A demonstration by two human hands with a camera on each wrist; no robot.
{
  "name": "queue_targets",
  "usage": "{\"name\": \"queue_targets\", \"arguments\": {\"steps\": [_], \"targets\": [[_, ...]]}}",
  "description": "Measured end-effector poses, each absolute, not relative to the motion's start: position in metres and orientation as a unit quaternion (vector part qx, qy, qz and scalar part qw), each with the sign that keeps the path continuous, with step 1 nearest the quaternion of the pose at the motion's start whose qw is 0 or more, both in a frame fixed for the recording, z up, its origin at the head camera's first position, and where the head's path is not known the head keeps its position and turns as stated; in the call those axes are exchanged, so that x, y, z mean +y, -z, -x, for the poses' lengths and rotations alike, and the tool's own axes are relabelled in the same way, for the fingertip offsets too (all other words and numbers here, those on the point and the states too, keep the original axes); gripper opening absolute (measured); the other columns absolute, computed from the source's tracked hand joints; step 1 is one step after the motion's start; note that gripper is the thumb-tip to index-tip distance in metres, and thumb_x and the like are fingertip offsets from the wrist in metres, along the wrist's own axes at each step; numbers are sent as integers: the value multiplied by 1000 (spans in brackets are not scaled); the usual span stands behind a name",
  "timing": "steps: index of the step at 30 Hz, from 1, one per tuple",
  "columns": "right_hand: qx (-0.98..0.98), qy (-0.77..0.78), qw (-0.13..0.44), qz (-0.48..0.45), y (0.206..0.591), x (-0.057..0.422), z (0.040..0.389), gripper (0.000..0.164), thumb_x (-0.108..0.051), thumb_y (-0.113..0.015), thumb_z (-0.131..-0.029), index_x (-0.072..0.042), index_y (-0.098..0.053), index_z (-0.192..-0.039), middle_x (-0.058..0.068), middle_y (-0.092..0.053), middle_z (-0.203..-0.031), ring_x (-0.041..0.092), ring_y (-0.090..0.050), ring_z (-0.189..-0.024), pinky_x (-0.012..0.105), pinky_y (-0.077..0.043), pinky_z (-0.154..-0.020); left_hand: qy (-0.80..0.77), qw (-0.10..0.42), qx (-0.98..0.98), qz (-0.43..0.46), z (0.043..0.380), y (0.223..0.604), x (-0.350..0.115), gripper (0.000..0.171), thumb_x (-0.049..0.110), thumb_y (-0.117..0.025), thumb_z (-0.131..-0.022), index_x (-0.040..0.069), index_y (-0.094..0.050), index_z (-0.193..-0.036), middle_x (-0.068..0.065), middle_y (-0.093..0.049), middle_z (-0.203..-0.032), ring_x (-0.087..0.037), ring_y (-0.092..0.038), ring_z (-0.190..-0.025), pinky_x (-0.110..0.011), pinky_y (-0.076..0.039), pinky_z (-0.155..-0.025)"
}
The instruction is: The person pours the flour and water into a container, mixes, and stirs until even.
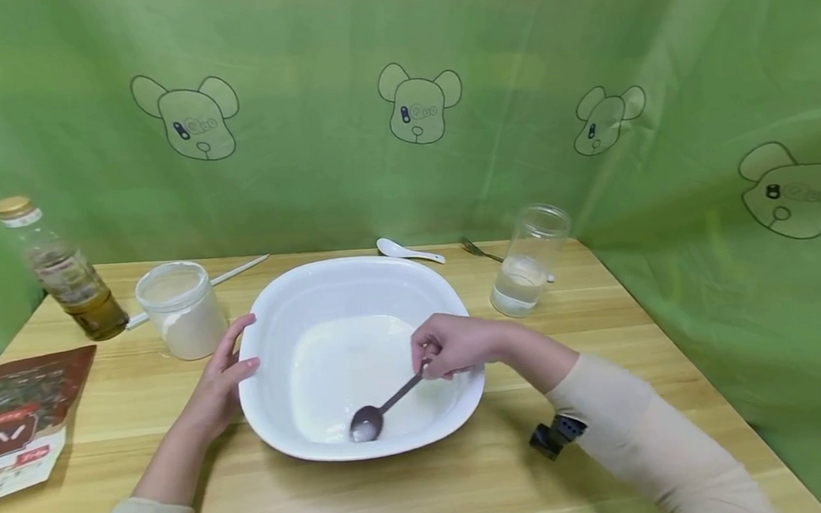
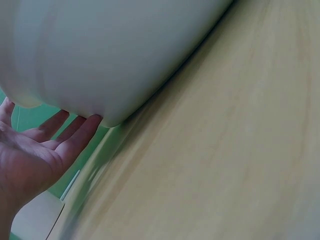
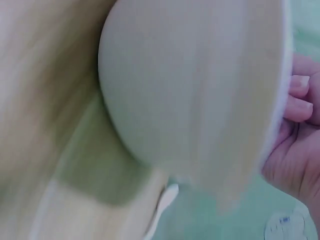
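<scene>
A white oval basin (image 1: 270, 298) stands mid-table, with pale white contents (image 1: 346, 356) across its bottom. My left hand (image 1: 222, 381) holds the basin's left side. Its thumb lies over the rim, while several nearly straight fingertips (image 2: 92, 120) touch the outer wall in the left wrist view. Over the basin's right part, my right hand (image 1: 452, 345) grips a dark brown spoon (image 1: 402, 392) by its handle. The spoon's bowl points down and left, low inside the basin near the front wall. In the right wrist view the basin wall (image 3: 190, 75) hides the spoon.
Left of the basin are a jar of white powder (image 1: 190, 323), a white stick (image 1: 240, 269), an oil bottle (image 1: 72, 284) and a brown packet (image 1: 17, 411). Behind lie a white spoon (image 1: 406, 251) and a fork (image 1: 480, 250). A glass jar of clear liquid (image 1: 520, 284) stands right.
</scene>
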State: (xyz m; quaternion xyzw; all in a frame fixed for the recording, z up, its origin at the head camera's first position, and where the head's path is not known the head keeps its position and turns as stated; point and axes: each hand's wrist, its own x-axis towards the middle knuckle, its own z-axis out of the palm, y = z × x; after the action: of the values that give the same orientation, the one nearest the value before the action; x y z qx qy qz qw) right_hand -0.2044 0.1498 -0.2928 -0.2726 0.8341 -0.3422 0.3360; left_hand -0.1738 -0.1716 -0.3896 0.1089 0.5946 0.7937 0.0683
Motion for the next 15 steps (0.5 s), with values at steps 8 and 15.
{"name": "queue_targets", "arguments": {"steps": [8, 15], "targets": [[879, 336, 271, 202, 279, 190, 218, 11, 7, -51, -70, 2, -57, -78, 5, -48, -54, 9, -33, -39, 17, -24, -35, -791, 61, 599, -108, 175, 391, -172, 51, 7, -44, -85, 25, -29, -130, -11, -43, -112, -21, -55, -90, -38, -50, -68], [900, 349, 216, 150, 283, 185, 240, 11, 4, -53, -72, 4, -57, -83, 7, -50, -55, 8, -33, -39, 18, -26, -35, -793, 63, 596, -108, 174, 390, -172, 51, 7, -44, -84, 24, -28, -130, -12, -42, -112, -20, -55, -90, -38, -49, -69]]}}
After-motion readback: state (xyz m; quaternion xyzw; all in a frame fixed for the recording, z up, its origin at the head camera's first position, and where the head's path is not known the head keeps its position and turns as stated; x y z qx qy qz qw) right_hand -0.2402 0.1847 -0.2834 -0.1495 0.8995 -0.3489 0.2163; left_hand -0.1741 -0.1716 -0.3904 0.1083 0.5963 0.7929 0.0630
